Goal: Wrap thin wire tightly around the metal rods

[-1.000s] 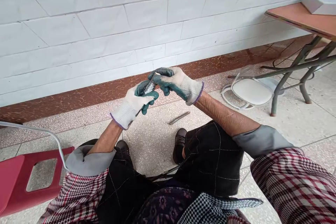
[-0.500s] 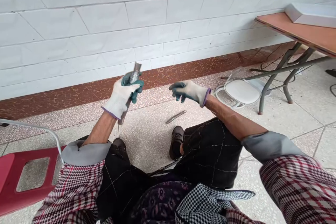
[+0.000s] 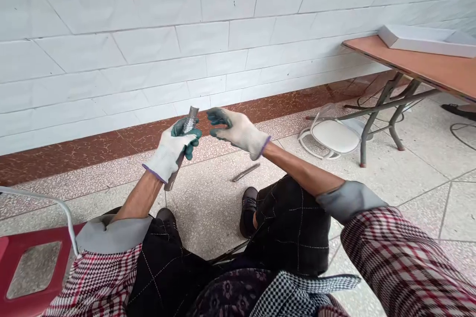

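My left hand [image 3: 171, 151], in a white glove with green-coated palm and fingers, is closed around a grey metal tube [image 3: 193, 112]. Silvery wire appears wound round the tube just below its top end. The tube stands tilted, and its lower end comes out beneath my wrist. A short gap to the right of it, my right hand [image 3: 240, 131] wears a matching glove. Its fingers are bent towards the tube, with thumb and fingers apart and nothing visible between them. On the floor below lies a thin grey rod [image 3: 246, 172].
A red plastic seat [image 3: 40, 235] is close on my left. To the right are a small white chair [image 3: 336, 136] and a folding table [image 3: 409, 59] bearing an open white box [image 3: 431, 42]. A white tiled wall [image 3: 148, 54] runs across the front.
My right hand has moved left, close to the top of the tube. My left hand still grips the tube in much the same place. The view has shifted slightly upward and right.
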`<state>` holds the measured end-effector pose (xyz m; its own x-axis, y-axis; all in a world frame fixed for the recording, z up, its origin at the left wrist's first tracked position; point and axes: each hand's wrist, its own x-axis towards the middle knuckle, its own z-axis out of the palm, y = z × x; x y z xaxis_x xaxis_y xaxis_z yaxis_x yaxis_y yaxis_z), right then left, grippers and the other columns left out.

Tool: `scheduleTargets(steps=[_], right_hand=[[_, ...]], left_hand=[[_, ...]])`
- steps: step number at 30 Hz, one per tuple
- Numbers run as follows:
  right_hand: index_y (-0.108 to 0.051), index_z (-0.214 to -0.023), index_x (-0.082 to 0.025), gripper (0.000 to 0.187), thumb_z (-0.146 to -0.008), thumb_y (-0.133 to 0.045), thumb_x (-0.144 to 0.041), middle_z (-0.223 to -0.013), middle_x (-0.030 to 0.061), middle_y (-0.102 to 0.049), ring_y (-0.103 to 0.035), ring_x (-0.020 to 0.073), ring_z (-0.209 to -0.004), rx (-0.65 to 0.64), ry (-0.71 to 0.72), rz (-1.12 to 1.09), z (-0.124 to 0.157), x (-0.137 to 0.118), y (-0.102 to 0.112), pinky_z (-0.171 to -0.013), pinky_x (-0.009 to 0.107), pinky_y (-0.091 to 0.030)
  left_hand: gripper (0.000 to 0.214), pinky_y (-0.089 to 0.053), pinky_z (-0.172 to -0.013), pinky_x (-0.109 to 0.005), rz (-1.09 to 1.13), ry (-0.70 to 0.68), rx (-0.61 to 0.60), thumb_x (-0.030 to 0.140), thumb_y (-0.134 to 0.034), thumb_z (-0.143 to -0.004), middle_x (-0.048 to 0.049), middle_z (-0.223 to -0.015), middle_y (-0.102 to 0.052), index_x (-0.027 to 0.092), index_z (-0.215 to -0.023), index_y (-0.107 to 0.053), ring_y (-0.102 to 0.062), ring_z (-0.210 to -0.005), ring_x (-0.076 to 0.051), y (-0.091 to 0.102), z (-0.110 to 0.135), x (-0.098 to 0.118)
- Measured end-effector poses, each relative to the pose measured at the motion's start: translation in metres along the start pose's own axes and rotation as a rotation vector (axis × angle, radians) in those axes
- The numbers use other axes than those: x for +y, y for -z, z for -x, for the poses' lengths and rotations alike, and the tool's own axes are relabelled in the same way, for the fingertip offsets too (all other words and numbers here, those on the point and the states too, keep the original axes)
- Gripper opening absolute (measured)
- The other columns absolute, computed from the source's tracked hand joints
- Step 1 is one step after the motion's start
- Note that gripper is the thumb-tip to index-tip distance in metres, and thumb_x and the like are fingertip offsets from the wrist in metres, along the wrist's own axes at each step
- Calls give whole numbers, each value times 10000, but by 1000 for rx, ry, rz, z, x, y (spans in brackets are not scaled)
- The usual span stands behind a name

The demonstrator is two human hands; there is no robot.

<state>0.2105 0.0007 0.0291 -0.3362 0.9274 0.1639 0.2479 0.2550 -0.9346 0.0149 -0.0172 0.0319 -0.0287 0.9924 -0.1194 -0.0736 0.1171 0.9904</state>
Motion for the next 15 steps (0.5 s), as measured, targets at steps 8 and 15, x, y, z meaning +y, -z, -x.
scheduleTargets(steps=[8, 15], right_hand=[[-726, -928, -150, 146, -995, -600, -182, -566, -64, -489, -395, 71, -465, -71, -169, -123, 2, 11, -11, -397, 195, -311], [-773, -1139, -163, 257, -1057, -547, -255, -802, 11, -673, -580, 132, -688, -92, 0, 216, 19, 7, 7, -637, 263, -446]], left_hand=[[411, -297, -370, -216, 6, 127, -157, 192, -774, -767, 41, -626, -621, 169, -1172, -713, -426, -397, -80, 3, 2, -1], [474, -282, -428, -210, 87, 122, -320, 160, -738, -684, 43, -650, -565, 151, -1158, -725, -338, -445, -60, 4, 3, -1]])
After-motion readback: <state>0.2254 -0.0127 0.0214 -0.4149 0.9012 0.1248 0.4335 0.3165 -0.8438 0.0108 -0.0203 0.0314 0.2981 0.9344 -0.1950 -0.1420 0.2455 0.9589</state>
